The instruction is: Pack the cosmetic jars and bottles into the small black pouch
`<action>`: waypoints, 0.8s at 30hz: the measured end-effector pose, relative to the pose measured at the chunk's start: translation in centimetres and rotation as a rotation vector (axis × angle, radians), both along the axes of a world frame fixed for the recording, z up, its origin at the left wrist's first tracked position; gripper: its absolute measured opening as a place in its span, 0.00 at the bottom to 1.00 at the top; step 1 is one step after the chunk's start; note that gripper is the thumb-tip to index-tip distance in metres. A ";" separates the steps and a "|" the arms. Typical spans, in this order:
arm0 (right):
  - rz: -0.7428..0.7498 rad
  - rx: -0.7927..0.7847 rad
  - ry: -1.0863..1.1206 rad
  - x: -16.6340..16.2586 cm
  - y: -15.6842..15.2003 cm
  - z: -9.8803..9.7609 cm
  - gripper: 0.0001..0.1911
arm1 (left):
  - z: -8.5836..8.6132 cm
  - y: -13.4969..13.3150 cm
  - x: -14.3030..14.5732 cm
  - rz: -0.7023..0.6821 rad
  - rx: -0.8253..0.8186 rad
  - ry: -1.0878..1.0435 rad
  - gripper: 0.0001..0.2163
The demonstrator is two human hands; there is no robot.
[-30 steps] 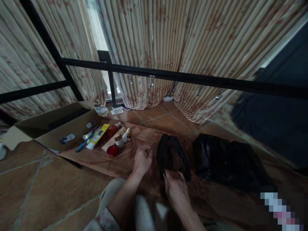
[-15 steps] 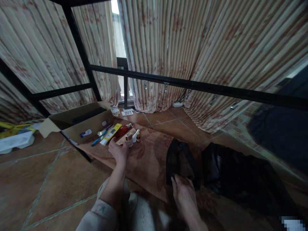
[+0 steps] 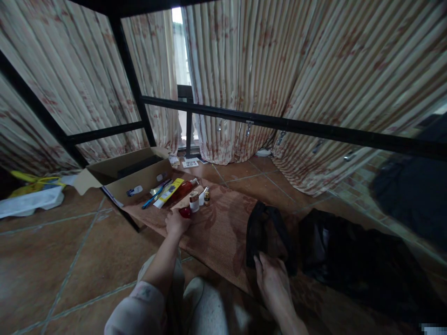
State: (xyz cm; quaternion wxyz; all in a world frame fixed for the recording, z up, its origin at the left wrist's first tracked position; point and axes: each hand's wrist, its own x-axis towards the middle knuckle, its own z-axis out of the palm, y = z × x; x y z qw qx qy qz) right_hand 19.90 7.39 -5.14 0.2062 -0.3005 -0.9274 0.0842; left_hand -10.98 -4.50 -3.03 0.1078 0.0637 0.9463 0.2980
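Observation:
My left hand [image 3: 176, 222] is closed round a small shiny dark red, rounded item [image 3: 185, 212], partly covered by my fingers. Just beyond it stands a jar with a rose-gold lid [image 3: 194, 201], beside a small gold-topped dropper bottle [image 3: 207, 197]. A bottle of reddish liquid [image 3: 183, 190], a yellow-and-white packet [image 3: 169, 192] and a blue toothbrush [image 3: 156, 194] lie to the left. With fingers and thumb, my right hand [image 3: 274, 277] grips the near rim of a black mesh pouch [image 3: 255, 232], whose top gapes open.
The brown patterned cloth [image 3: 220, 242] covers a low bench. An open cardboard box [image 3: 146, 181] sits at its left end, a black bag [image 3: 356, 260] at the right. A black metal rail [image 3: 265, 120] crosses ahead before striped curtains [image 3: 251, 70]. White foam [image 3: 31, 201] lies on the tiled floor.
The dark red item now shows in my left hand, which has drawn slightly back from the jar. My right hand keeps its grip on the pouch. The view has shifted a little left.

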 end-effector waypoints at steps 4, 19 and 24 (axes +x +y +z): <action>0.000 -0.004 0.000 -0.1 0.0 0.1 0.14 | 0.3 0.0 0.6 -0.044 -0.105 0.046 0.31; -0.008 -0.050 0.027 -0.6 -0.3 1.0 0.14 | 3.0 2.8 8.1 -0.471 1.332 -1.183 0.18; -0.016 -0.075 0.008 -0.7 -0.5 1.3 0.13 | 3.8 4.8 10.8 -0.571 1.425 -1.450 0.19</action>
